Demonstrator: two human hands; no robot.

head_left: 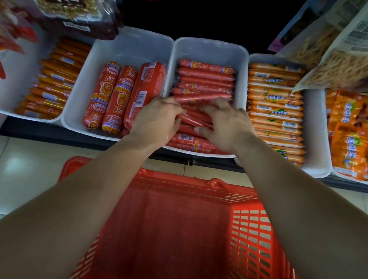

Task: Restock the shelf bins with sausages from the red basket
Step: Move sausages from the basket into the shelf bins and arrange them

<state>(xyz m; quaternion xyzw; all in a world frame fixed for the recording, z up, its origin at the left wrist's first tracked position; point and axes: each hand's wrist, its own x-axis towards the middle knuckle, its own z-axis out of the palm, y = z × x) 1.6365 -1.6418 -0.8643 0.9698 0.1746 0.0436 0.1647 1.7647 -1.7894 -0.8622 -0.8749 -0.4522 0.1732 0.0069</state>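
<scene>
Both hands, L (157, 117) & R (225, 121), fingers gripping red sausages (194, 118) in centre bin (212, 52), 12 o'clock of red basket (252, 234).

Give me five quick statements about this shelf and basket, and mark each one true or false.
1. Both hands are in the middle bin, on the thin red sausages. True: the left hand and right hand rest on the pile.
2. The red basket is full of sausages. False: its visible inside shows none.
3. The thick red sausages lie in the bin just left of the hands. True.
4. The bin right of the hands holds green packets. False: it holds orange sausages.
5. The basket sits on the shelf. False: it stands on the tiled floor.
</scene>
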